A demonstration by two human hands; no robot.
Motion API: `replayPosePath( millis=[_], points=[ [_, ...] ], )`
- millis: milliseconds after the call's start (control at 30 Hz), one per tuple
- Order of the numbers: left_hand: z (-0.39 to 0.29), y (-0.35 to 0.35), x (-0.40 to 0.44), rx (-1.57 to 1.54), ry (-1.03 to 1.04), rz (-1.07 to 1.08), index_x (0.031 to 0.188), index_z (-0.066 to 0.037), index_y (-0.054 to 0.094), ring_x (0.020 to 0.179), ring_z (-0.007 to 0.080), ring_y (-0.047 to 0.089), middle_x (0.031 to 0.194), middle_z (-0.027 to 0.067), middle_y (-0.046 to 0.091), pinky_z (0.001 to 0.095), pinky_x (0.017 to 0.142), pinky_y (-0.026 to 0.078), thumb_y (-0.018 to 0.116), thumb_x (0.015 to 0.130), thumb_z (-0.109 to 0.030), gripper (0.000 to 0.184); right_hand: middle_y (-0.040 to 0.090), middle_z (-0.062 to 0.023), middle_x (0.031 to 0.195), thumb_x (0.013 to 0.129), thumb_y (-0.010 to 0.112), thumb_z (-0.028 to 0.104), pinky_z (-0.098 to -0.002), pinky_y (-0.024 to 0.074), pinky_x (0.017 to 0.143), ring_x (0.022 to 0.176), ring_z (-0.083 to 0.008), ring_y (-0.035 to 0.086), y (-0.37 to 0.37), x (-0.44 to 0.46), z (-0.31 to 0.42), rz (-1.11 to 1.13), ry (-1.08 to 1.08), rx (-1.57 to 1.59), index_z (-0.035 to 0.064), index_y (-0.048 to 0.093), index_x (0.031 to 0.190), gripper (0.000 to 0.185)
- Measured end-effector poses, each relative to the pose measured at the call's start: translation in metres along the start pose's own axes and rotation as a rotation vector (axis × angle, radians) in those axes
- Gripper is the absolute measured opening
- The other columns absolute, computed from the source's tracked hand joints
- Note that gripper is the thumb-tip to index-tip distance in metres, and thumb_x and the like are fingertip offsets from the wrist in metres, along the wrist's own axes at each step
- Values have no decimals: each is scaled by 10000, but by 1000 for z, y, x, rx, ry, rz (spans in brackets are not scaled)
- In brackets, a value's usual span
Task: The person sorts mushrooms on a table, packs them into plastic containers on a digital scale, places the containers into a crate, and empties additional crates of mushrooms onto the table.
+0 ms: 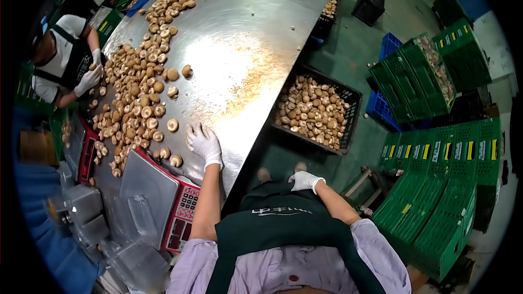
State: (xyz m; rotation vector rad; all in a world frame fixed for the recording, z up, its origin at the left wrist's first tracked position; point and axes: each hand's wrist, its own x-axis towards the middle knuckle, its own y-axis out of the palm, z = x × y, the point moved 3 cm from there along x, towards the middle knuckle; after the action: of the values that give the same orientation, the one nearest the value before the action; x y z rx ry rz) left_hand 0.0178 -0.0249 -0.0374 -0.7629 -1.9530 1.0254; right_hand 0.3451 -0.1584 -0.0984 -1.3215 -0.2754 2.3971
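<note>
My left hand, in a white glove, lies on the metal table with its fingers spread and nothing in them. Just to its left are loose brown mushrooms, part of a long pile that curves up the table. A red-edged weighing scale with a keypad and a grey plate stands nearest my left forearm. At the front of my dark green apron, my right hand, also gloved, rests against the cloth. Its fingers lie loosely together, partly hidden, and no object shows in it.
A black crate full of mushrooms stands on the floor right of the table. Green crates are stacked at the right. Across the pile, a person in white gloves handles mushrooms beside a second scale. Clear plastic boxes lie lower left.
</note>
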Motion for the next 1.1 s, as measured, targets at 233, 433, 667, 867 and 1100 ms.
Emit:
replayPosePath(
  millis=[233,433,667,867,1100],
  points=[
    [-9,-11,-3,-6,13,-3,1234,-101,522,1341,345,250,1447,197,268,568,1070,167,601,799,-242,464,651,-169,1055,772,621,348,-344,455,893,1003,-316,606,-10,-45,-66,-451,196,347,41,649,1068,427],
    [-71,-8,-22,47,380,19,1212,-126,537,1348,338,270,1451,166,306,594,1061,167,590,803,-264,436,657,-181,978,770,610,296,-372,473,865,951,-323,622,28,-98,-161,-610,390,484,76,693,971,311],
    [-186,48,-36,54,366,188,1311,-142,467,1341,295,292,1458,140,306,561,1083,165,478,913,-402,476,693,-129,884,780,640,252,-305,495,772,793,-203,666,108,-173,-295,-568,599,498,45,695,959,279],
    [-198,72,-35,290,268,213,1352,-121,431,1320,304,331,1451,107,345,559,1054,238,368,935,-469,547,632,-37,678,853,602,152,-262,394,444,490,-117,526,147,-220,-385,-756,673,1285,61,653,839,105],
    [-200,71,-36,352,245,250,1362,-129,425,1340,279,308,1455,79,349,534,1077,221,378,933,-468,549,639,-43,731,850,586,111,-252,407,461,525,-105,533,147,-233,-413,-830,582,1448,28,640,865,101]
  ],
)
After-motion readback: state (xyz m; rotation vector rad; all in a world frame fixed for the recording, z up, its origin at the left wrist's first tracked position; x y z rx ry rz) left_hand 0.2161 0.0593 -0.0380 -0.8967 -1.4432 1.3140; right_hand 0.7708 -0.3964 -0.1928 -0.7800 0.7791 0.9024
